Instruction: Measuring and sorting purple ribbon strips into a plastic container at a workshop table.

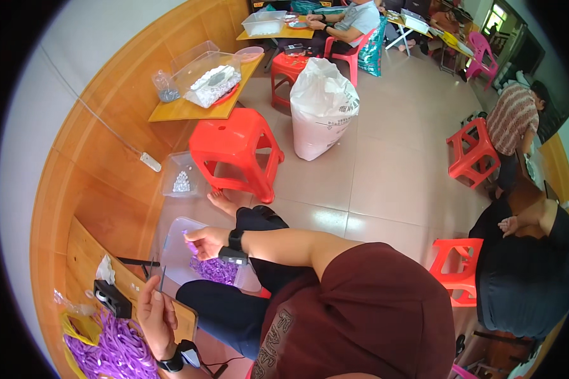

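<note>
From where I stand, the purple piece (188,240) is pinched at the fingertips of the right hand (208,242), the nearer hand, its long axis roughly crosswise to those fingers. The left hand (157,311), partly curled, grips a thin two-pronged tool (163,278), prongs apart, pointing away from its palm. Below the right hand: tub (174,268) of purple bits. Beside the left: bench (85,249), purple strips (115,344).
</note>
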Tool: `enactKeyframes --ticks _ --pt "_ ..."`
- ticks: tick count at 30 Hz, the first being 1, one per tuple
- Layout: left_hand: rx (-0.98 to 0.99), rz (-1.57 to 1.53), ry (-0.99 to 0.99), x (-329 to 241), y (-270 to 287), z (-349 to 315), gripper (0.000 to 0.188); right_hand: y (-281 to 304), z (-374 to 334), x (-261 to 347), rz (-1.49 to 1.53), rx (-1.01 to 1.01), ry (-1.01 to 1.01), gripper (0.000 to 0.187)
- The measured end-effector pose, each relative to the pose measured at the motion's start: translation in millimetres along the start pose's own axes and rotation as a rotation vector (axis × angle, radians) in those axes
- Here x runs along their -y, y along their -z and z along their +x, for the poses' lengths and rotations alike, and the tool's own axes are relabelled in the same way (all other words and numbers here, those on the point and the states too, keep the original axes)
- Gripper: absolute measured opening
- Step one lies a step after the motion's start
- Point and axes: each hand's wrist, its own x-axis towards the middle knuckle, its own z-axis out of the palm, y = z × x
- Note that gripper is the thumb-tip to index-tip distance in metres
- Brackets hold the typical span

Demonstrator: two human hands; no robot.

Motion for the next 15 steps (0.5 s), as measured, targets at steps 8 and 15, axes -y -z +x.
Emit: enactKeyframes --ticks 8,15 --pt "0.303 0.027 -0.503 -82 -100 -66 0.028 41 -42 -32 -0.026 -0.021 -0.187 0.013" --pt "0.213 0.323 -1.097 -43 -28 -150 0.011 62 -23 -18 -0.438 -0.173 -0.355 0.030"
